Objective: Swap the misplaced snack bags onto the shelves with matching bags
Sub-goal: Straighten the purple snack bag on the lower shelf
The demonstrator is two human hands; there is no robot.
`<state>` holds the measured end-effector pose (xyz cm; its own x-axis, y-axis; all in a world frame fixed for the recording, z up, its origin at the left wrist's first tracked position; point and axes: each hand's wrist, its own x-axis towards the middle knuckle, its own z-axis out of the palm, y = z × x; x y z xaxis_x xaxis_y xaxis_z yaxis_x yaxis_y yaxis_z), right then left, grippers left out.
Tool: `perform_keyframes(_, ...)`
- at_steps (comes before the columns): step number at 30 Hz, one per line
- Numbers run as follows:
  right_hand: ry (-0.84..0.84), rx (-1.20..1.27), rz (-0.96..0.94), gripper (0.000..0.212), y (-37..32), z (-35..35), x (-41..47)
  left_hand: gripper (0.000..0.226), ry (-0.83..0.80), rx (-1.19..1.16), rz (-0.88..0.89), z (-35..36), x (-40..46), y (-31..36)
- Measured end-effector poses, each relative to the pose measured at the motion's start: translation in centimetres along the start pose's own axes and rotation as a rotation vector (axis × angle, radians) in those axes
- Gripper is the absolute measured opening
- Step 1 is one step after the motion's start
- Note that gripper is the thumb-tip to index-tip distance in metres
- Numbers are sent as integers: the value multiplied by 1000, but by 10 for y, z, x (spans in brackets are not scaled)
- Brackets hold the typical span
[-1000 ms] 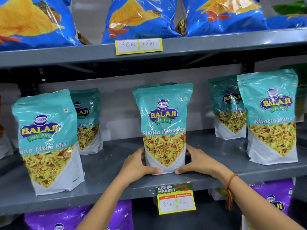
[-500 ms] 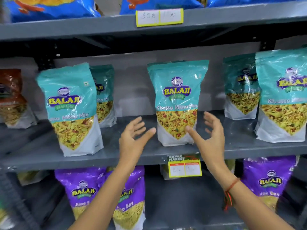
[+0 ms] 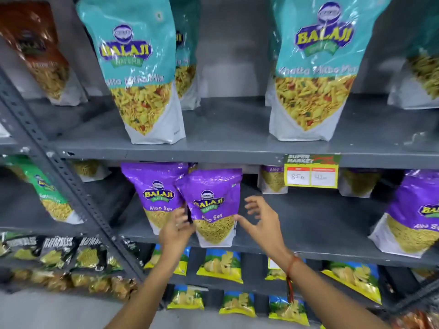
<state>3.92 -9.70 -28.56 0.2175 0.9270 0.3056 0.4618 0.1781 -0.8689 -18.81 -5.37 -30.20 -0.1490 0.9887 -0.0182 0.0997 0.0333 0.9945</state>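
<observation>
Two bare forearms are reaching up from the 6 o'clock edge. Left hand (image 3: pixel 177 230) is pressing against the left side of the front purple Aloo Sev bag (image 3: pixel 212 207), fingers (image 3: pixel 183 216) curled at its edge; whether they are actually gripping is unclear. Right hand (image 3: pixel 262 223) is hovering just beside the bag's right side at 3 o'clock, fingers spread wide, holding nothing; the thumb tip is sitting at the bag's edge. A red thread (image 3: pixel 291 271) is circling the right wrist.

The bag is standing upright at the front lip of the middle shelf (image 3: pixel 308 252), overlapping a second purple bag (image 3: pixel 154 191) at its 10 o'clock. Another purple bag (image 3: pixel 413 214) is standing well apart at 3 o'clock.

Farther up, at 12 o'clock, teal Khatta Mitha Mix bags (image 3: pixel 313 67) are standing on the upper shelf (image 3: pixel 213 151), a price tag (image 3: pixel 311 171) hanging from its edge.
</observation>
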Motion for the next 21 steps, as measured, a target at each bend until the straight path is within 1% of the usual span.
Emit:
perform_keyframes(3,-233,-4,242,88,45,30,13,78,-215,165,-157,0,22,-50)
perform_keyframes(4,-297,-22,280,94,56,39,15,79,-253,186,-188,2,28,-62)
perform_keyframes(5,-344,-50,289,92,68,48,17,74,-277,205,-204,4,33,-68)
perform_keyframes(6,-374,-89,292,86,75,55,18,67,-292,212,-204,8,37,-71)
perform_keyframes(7,-386,-107,298,77,82,63,19,65,-310,224,-190,10,41,-75)
perform_keyframes(9,-397,-97,323,66,86,70,21,70,-355,220,-170,16,46,-80)
perform_keyframes(11,-398,-62,349,62,86,73,25,79,-365,227,-159,15,46,-85)
perform_keyframes(12,-398,-48,355,61,87,73,26,80,-357,231,-158,15,45,-87)
perform_keyframes(13,-394,-35,365,61,87,73,26,79,-346,245,-160,15,45,-88)
perform_keyframes(16,-395,-22,372,79,95,64,27,73,-333,280,-154,23,42,-88)
perform_keyframes(17,-396,-21,375,81,101,59,28,70,-343,296,-149,28,41,-87)
perform_keyframes(21,-351,-49,404,77,117,23,31,61,-379,348,-136,60,34,-79)
